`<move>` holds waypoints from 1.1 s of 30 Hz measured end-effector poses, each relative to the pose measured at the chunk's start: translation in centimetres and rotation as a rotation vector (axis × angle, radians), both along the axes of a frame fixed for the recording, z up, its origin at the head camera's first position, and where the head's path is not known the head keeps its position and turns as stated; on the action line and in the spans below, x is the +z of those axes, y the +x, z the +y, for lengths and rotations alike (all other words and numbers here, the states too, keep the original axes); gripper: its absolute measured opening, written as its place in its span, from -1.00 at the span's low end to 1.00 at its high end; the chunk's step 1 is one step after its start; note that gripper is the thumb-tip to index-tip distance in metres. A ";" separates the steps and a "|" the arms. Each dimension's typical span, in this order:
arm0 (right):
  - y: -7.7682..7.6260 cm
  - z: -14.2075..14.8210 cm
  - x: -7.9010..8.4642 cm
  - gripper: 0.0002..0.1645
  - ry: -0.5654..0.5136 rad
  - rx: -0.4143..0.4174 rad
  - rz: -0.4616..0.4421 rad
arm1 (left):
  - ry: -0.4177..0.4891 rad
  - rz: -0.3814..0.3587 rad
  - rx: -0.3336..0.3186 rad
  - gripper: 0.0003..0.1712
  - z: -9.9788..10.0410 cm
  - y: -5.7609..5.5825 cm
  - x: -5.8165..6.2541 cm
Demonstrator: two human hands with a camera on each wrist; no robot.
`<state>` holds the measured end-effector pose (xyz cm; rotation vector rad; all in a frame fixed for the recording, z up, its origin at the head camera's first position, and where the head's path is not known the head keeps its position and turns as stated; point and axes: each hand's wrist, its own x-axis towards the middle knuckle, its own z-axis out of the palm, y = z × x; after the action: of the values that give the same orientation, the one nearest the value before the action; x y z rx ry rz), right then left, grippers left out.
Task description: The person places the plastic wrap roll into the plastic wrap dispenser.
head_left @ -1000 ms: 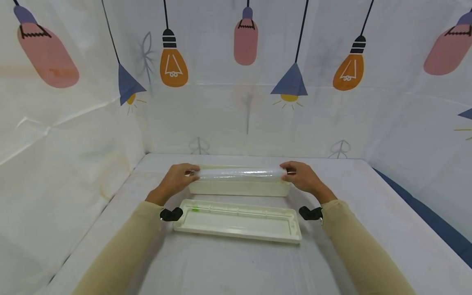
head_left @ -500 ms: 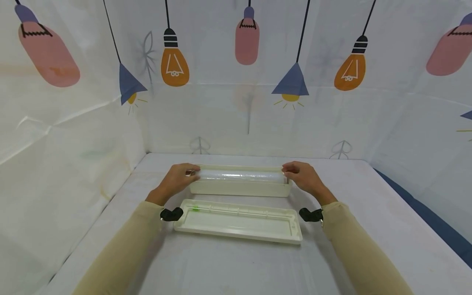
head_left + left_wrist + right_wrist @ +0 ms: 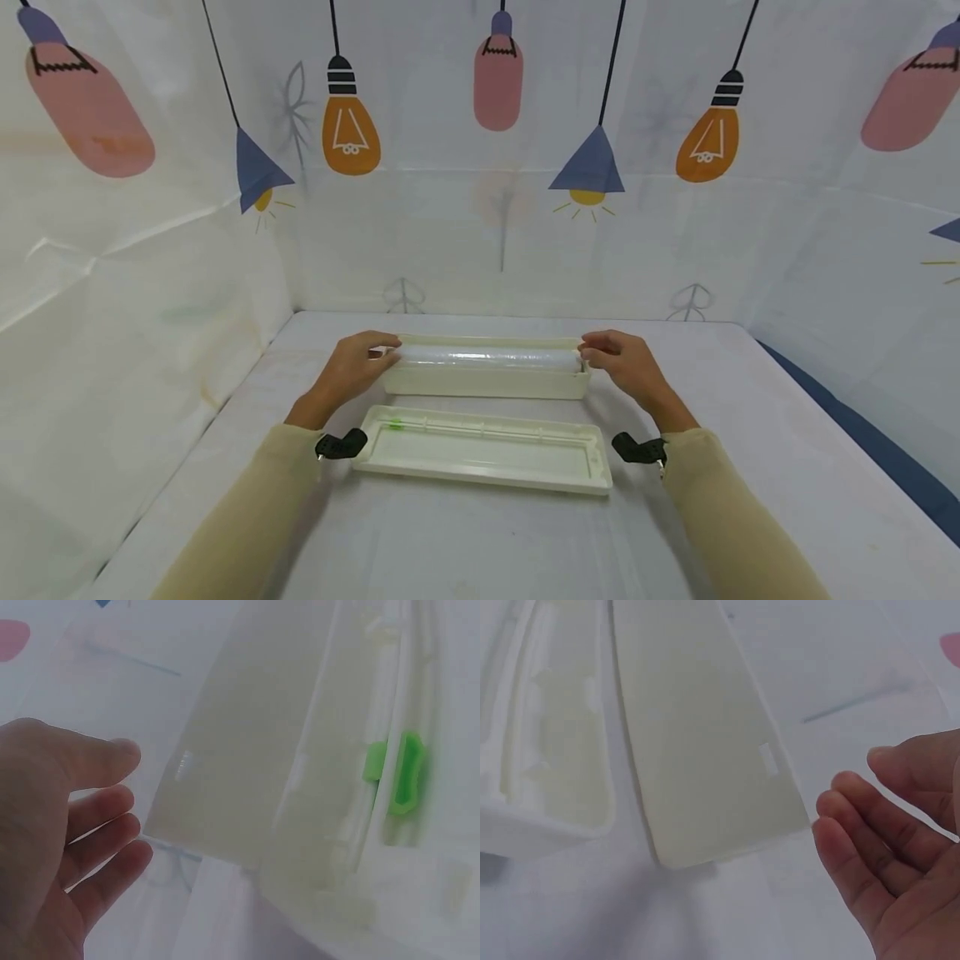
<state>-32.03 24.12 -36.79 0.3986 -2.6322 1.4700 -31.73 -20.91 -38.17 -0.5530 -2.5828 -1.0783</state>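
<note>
Lying lengthwise inside the long cream box [image 3: 487, 383], the shiny roll [image 3: 487, 357] has the left hand [image 3: 354, 364] and right hand [image 3: 628, 362] just beside its ends, both with fingers loosely bent and gripping nothing. In front, on the white desk [image 3: 465, 542], lies the cream lid [image 3: 487, 460], a green piece [image 3: 407, 776] near its far left corner.
</note>
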 end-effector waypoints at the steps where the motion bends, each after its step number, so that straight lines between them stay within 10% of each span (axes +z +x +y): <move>1: 0.2 0.1 0.0 -0.47 -0.018 -0.002 -0.003 | 0.008 0.003 0.005 -0.69 -0.1 0.2 0.0; 16: 3.0 1.4 -0.9 -0.52 -0.076 0.028 -0.028 | 0.025 0.055 0.082 -0.73 -1.1 3.6 -0.8; 33: 5.2 2.4 -2.4 -0.45 0.010 0.142 -0.152 | -0.010 -0.101 0.057 -0.68 -1.5 5.4 -1.8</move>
<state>-26.84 26.53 -39.22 0.5037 -2.7810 1.5889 -26.38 -22.37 -39.98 -0.4345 -2.6748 -1.1012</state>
